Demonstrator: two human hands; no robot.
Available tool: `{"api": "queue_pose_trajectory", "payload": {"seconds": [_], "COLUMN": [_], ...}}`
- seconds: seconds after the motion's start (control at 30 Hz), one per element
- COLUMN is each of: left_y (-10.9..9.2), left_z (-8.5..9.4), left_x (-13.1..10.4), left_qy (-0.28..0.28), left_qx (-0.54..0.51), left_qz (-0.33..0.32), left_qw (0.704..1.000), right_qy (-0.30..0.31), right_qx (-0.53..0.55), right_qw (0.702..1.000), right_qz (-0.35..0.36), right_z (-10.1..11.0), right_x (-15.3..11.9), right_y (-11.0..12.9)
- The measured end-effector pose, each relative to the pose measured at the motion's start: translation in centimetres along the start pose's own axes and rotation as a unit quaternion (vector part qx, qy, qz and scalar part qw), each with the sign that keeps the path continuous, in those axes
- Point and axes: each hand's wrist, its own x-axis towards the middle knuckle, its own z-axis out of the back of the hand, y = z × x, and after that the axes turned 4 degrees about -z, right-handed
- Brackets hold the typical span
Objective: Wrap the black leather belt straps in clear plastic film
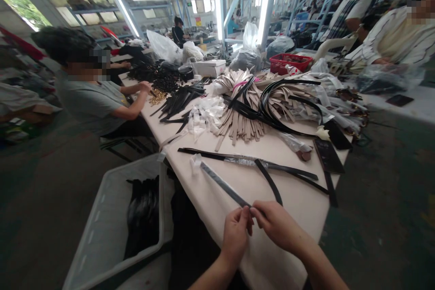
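Observation:
A dark strap (222, 183) in clear film runs from the table's left edge down to my hands. My left hand (238, 231) pinches its near end. Close beside it, my right hand (268, 217) is closed on the same end, the fingertips of both hands almost touching. A short black strip (269, 181) curves away just behind my right hand. Farther back, long black straps (288, 171) lie across the table, with clear film wrapped round their middle. Crumpled white film (196, 164) sits at the far end of the held strap.
Beige strips (241, 122) and coiled black straps (268, 99) are heaped mid-table. A phone (328, 156) lies at the right edge. A white bin (112, 186) with black pieces stands lower left. Another person (98, 104) works at the left; a red basket (290, 62) stands behind.

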Motion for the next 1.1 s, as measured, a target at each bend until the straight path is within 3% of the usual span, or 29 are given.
{"api": "queue_pose_trajectory", "payload": {"seconds": [0.1,0.17,0.3,0.37,0.47,0.53,0.63,0.73,0.9,1.0,1.1], "left_y": [-0.3,-0.5,-1.2,-2.3,-4.8,-6.2,-6.3,-4.4,-1.6,-2.0,-2.6], "left_z": [0.4,0.9,0.8,1.2,2.9,4.2,5.0,3.6,0.4,0.8,1.7], "left_x": [0.6,1.0,0.2,-0.4,0.2,2.1,6.1,8.8,8.4,8.0,8.2], "left_qy": [-0.049,-0.045,0.113,0.135,0.097,0.108,0.169,0.24,0.29,0.255,0.213], "left_qx": [0.003,0.025,0.101,0.195,0.368,0.471,0.593,0.651,0.636,0.641,0.662], "left_qz": [-0.003,0.001,0.008,-0.078,-0.274,-0.339,-0.332,-0.298,-0.308,-0.322,-0.29], "left_qw": [0.999,0.999,0.988,0.968,0.883,0.807,0.714,0.656,0.646,0.648,0.658], "right_qy": [0.021,0.035,0.019,0.014,0.021,0.047,0.083,0.097,0.083,0.067,0.06], "right_qx": [0.003,0.012,0.037,0.045,0.057,0.072,0.095,0.101,0.066,0.032,-0.008], "right_qw": [1.0,0.999,0.999,0.999,0.998,0.996,0.991,0.988,0.993,0.996,0.996], "right_qz": [-0.001,-0.01,-0.005,-0.002,-0.017,-0.029,-0.042,-0.062,-0.054,-0.052,-0.065], "right_z": [0.7,1.1,0.8,1.0,2.4,3.6,4.7,4.1,1.7,1.7,2.2], "right_x": [-0.1,-0.2,0.2,0.3,-0.4,-1.0,-1.2,-0.2,2.0,1.7,1.2], "right_y": [-0.6,-1.2,-1.5,-1.7,-2.4,-3.2,-4.1,-4.0,-2.9,-3.4,-4.3]}}
